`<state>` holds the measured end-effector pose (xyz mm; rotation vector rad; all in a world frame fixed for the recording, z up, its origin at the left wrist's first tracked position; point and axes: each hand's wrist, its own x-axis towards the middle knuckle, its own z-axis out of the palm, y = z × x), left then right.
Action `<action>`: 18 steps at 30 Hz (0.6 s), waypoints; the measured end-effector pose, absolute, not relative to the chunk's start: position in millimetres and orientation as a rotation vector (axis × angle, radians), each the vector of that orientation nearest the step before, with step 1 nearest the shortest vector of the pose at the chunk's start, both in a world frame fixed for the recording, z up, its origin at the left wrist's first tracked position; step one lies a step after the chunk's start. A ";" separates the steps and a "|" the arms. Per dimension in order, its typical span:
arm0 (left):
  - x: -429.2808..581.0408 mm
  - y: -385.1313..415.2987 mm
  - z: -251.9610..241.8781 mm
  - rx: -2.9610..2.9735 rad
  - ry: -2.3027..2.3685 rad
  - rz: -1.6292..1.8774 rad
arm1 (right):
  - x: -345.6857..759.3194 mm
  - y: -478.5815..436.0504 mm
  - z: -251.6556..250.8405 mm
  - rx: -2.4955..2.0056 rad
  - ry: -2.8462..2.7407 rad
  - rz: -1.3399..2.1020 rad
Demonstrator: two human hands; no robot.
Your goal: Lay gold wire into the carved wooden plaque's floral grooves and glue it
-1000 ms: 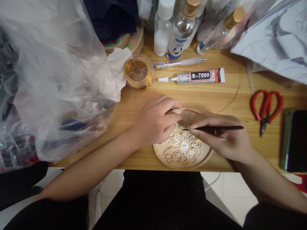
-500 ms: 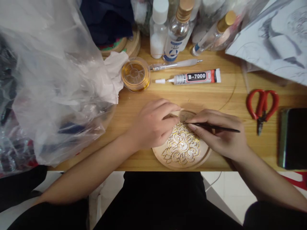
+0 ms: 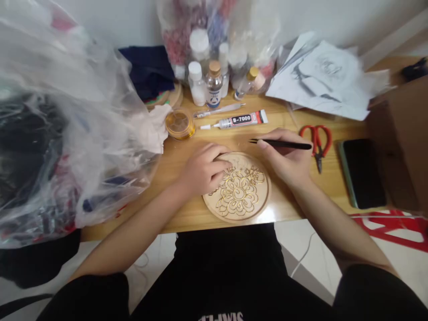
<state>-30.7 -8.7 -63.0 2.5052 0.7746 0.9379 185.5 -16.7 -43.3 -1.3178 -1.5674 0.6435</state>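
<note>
A round wooden board point(image 3: 239, 196) with a raised rim lies near the table's front edge, bearing a flower pattern outlined in gold wire. My left hand point(image 3: 209, 171) holds it at its upper left, fingers bent over the rim and part of the pattern. To the upper right of the board, my right hand point(image 3: 289, 156) grips black tweezers point(image 3: 287, 144), whose tips point left above the table. The tips look slightly apart, and I cannot make out anything between them. Beyond my left hand stands a spool of gold wire point(image 3: 180, 124).
A glue tube point(image 3: 242, 119), a pen point(image 3: 220, 110) and small bottles point(image 3: 214, 87) are behind the board. Red-handled pliers point(image 3: 317, 142) and a phone point(image 3: 363, 174) lie right, near a cardboard box point(image 3: 404, 133). Plastic bags point(image 3: 100, 133) crowd the left; sketched papers point(image 3: 321, 76) lie back right.
My right hand has lifted the tweezers away from the board, toward its upper right. My left hand stays on the board. The camera view has tilted up and widened.
</note>
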 end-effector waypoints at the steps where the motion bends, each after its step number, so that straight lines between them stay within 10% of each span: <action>1: -30.0 -8.8 -63.9 2.485 0.783 0.969 | 188.2 -14.4 -43.1 -1.299 -1.565 0.585; 18: -9.4 -69.6 -31.3 2.559 1.360 0.393 | 182.8 -90.2 -49.1 -1.361 -0.995 0.566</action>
